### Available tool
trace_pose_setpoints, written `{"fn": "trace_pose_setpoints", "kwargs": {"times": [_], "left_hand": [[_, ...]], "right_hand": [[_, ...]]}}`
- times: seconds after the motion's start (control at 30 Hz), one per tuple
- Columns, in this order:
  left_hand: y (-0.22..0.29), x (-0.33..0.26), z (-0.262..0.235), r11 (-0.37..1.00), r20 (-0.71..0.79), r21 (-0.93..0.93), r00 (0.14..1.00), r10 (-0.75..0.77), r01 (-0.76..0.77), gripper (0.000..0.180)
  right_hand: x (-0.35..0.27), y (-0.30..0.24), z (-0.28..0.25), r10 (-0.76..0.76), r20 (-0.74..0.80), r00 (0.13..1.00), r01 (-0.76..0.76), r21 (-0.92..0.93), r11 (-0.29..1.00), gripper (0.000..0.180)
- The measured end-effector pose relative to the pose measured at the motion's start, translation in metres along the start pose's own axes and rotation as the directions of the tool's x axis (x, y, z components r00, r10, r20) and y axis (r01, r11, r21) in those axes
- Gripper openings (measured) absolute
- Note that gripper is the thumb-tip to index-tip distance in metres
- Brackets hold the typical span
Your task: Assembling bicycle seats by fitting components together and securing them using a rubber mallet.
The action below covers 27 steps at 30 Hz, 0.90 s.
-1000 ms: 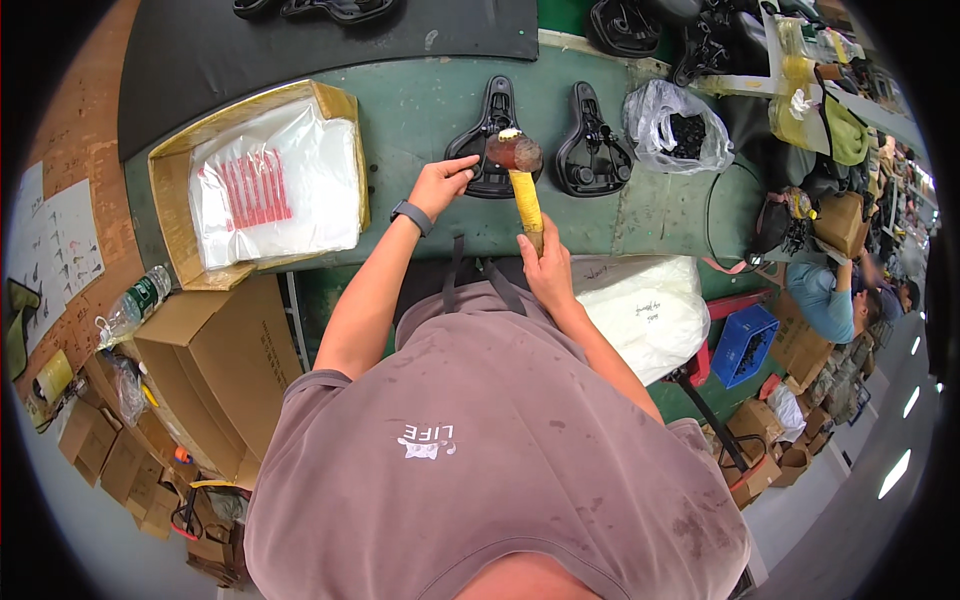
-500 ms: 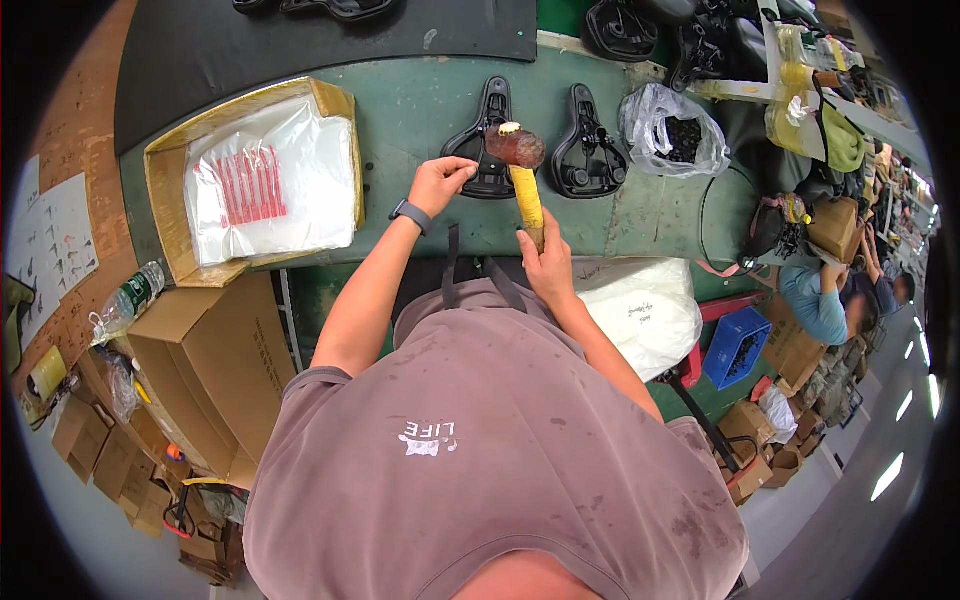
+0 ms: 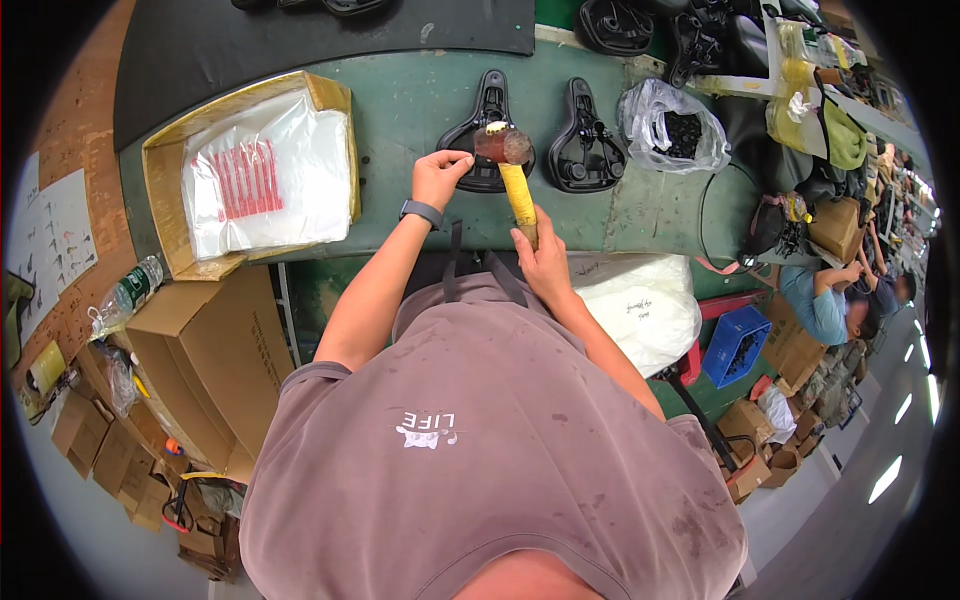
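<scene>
My right hand [image 3: 543, 258] grips the lower handle of a mallet [image 3: 518, 195], which has a reddish-brown head and yellow wrapping. The mallet's head is over a black bicycle saddle [image 3: 491, 98] lying underside up on the green table, and it hides part of the saddle's middle. Whether head and saddle touch, I cannot tell. At the saddle's left edge my left hand [image 3: 440, 178] has thumb and fingertips pressed together; anything pinched there is too small to make out. A second upturned black saddle [image 3: 585, 145] lies just to the right.
Left on the table stands an open carton [image 3: 354, 150] lined with clear plastic bags. A plastic bag of small black parts [image 3: 685, 135] sits right of the saddles. Further right are a metal rack [image 3: 735, 88] and a blue crate [image 3: 737, 345] on the floor. Co-workers [image 3: 815, 305] are beyond.
The mallet's head has shifted slightly left and tilted over the saddle, with my right hand moving a little. My left hand stays pinched at the saddle's edge.
</scene>
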<state>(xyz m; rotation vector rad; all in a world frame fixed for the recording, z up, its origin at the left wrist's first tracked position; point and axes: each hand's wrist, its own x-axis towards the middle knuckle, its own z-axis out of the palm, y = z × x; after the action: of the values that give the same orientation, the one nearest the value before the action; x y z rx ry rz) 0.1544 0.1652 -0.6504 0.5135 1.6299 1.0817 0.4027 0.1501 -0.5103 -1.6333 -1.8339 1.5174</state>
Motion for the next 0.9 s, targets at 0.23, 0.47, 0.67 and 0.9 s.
{"fn": "trace_pose_setpoints", "kwargs": {"times": [0.23,0.47,0.67,0.9], "left_hand": [[0.010,-0.018,-0.008,0.932,0.015,-0.332,0.988,-0.151,0.147,0.030],[0.014,-0.015,-0.039,0.869,-0.128,-0.490,0.980,-0.155,0.073,0.037],[0.020,0.008,-0.029,0.852,0.045,0.487,0.980,0.193,-0.190,0.043],[0.068,0.070,0.023,0.782,0.384,0.085,0.704,-0.598,0.617,0.024]], "right_hand": [[-0.001,0.001,0.000,-0.016,0.022,1.000,0.016,-0.005,1.000,0.057],[0.017,0.036,0.018,-0.117,0.114,0.987,0.152,-0.378,0.913,0.055],[0.023,0.019,-0.030,0.117,-0.182,0.976,-0.092,0.139,0.986,0.038],[0.149,0.041,-0.081,0.317,-0.076,0.945,-0.252,0.448,0.858,0.038]]}}
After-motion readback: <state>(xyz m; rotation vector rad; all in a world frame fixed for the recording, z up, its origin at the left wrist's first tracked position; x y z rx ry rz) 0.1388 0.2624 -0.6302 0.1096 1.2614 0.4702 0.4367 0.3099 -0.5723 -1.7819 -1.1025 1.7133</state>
